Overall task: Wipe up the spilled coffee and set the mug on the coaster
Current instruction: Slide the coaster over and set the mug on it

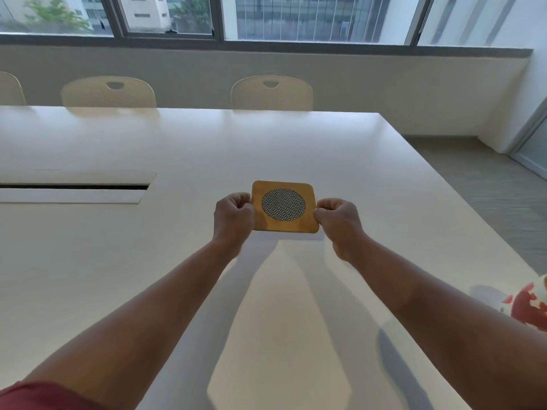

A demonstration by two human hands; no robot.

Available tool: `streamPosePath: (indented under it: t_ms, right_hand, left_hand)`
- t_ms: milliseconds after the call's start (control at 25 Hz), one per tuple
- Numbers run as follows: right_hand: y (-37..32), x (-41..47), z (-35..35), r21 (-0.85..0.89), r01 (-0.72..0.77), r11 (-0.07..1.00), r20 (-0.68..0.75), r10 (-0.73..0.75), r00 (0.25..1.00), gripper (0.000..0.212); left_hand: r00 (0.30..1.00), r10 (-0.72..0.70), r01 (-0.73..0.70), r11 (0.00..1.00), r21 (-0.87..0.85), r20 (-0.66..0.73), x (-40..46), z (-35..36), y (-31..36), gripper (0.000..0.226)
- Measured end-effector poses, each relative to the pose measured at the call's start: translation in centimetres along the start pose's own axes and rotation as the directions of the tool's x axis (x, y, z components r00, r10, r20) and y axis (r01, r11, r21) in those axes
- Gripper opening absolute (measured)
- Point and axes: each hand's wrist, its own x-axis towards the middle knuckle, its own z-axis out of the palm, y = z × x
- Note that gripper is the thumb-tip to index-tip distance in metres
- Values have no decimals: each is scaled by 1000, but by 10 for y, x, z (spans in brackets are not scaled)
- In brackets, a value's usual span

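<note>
- two bare forearms reach forward from the bottom edge, over the white table [118, 255]; a dark red sleeve [44, 396] shows at the lower left corner.
- near right edge: a red-and-white patterned object [529, 306], cut off by the frame; cannot tell what it is.
- left hand [233, 216]: fingers curled in, pinching the left edge of the coaster [284, 206].
- right hand [337, 220]: fingers curled likewise, pinching the coaster's right edge near its front corner.
- coaster: square, tan wood with rounded corners, a round woven grey mesh inset at the centre. held between the two hands, face up; a soft shadow lies on the table under its near edge. cannot tell whether it touches the surface or sits just above it.
- left of the hands, further back: a long dark slot [74, 187] in the tabletop with a flap beside it.
- far side of table: cream chairs, backs showing over the edge, one [108, 94] at left, one [271, 94] nearer centre.
- beyond: grey wall, then a window [319, 17] with buildings outside.
</note>
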Motion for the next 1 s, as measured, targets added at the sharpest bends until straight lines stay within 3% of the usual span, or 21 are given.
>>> streamPosePath:
  t_ms: [560, 880, 1000]
  right_hand:
    - [68, -138, -122, 35, -2, 999, 79, -1, 997, 14]
    - [105, -173, -143, 59, -13, 998, 90, 7, 996, 22]
    - [112, -177, -144, 11, 7, 1000, 135, -9, 991, 32]
  left_hand:
    - [999, -30, 33, 997, 72, -40, -191, 37, -9, 29]
    - [992, -4, 3, 1000, 10, 129, -250, 24, -30, 35]
    - [991, 26, -35, 997, 67, 130, -255, 22, -35, 37]
